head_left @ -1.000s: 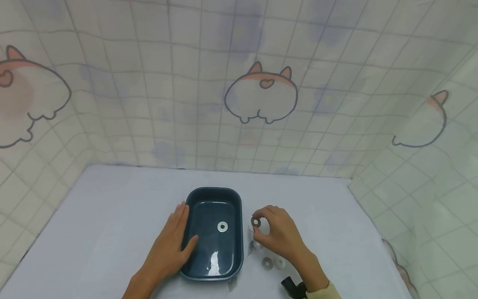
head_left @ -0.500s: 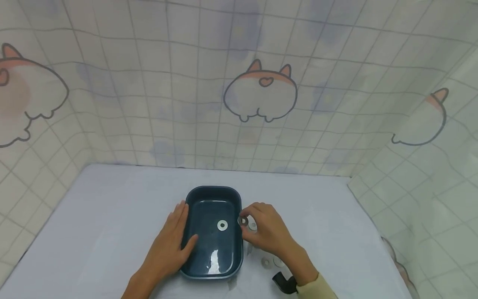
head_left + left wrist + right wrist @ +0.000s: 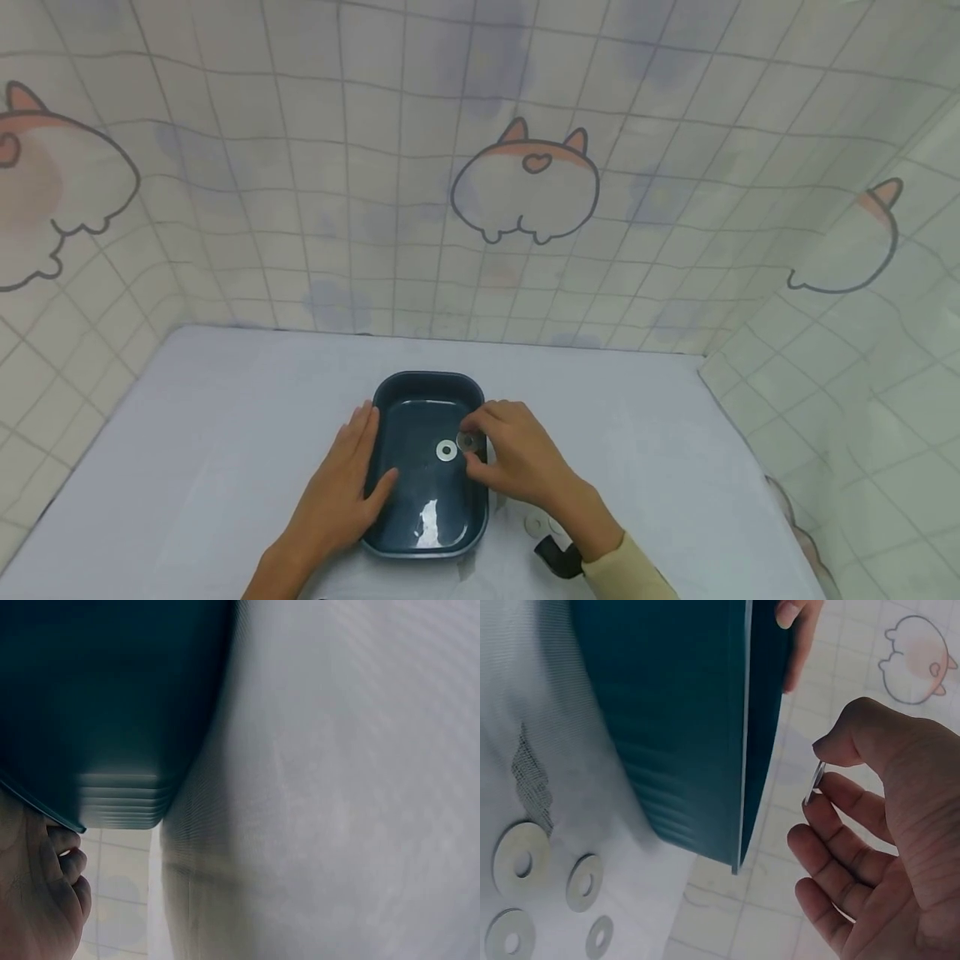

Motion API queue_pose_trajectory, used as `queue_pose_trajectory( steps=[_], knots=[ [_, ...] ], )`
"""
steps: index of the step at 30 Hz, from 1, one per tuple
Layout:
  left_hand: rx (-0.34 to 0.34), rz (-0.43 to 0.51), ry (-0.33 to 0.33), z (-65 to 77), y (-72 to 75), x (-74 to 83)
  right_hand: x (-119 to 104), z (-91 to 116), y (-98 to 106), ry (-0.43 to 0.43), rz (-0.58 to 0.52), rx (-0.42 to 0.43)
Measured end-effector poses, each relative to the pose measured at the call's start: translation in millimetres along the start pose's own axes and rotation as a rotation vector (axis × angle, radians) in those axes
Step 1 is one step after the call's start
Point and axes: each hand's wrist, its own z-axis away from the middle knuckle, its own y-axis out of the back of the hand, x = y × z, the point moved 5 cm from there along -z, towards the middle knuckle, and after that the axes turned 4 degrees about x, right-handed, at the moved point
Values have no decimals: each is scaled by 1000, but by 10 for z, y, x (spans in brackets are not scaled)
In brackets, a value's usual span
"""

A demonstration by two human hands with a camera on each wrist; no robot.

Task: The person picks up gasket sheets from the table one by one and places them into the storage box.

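My right hand (image 3: 517, 458) pinches a flat metal washer (image 3: 814, 784) between thumb and fingertips, above the right side of a dark blue rectangular tray (image 3: 408, 508). In the right wrist view the washer shows edge-on, with the other fingers loosely bent. Another washer (image 3: 439, 451) lies on the tray floor, just left of the pinched one. My left hand (image 3: 337, 492) rests along the tray's left rim, fingers straight and thumb reaching over the inside. In the left wrist view its fingers show beside the rim.
Several washers (image 3: 502, 862) of different sizes lie on the white table (image 3: 247, 433), right of the tray. A black bent tube (image 3: 557, 557) is near my right wrist. Behind the table hangs a grid-patterned cloth (image 3: 360, 167) with cartoon animals.
My right hand has carried the washer leftward, from beside the tray, across its right rim and over the inside. My left hand has stayed at the left rim.
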Motion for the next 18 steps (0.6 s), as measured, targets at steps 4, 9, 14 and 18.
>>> queue_pose_trajectory(
  steps=[4,9,14,18],
  knots=[
    [-8,5,6,12,8,-5,-43,-39,-8,7,-10,-41],
    [-32,14,20,28,-20,-3,-76,-70,-26,25,-28,-86],
    [-27,20,6,22,-38,-11,-125,-119,-55,59,-20,-107],
    [-23,16,-3,-6,-28,-19,-163,-170,-84,77,-25,-152]
  ],
)
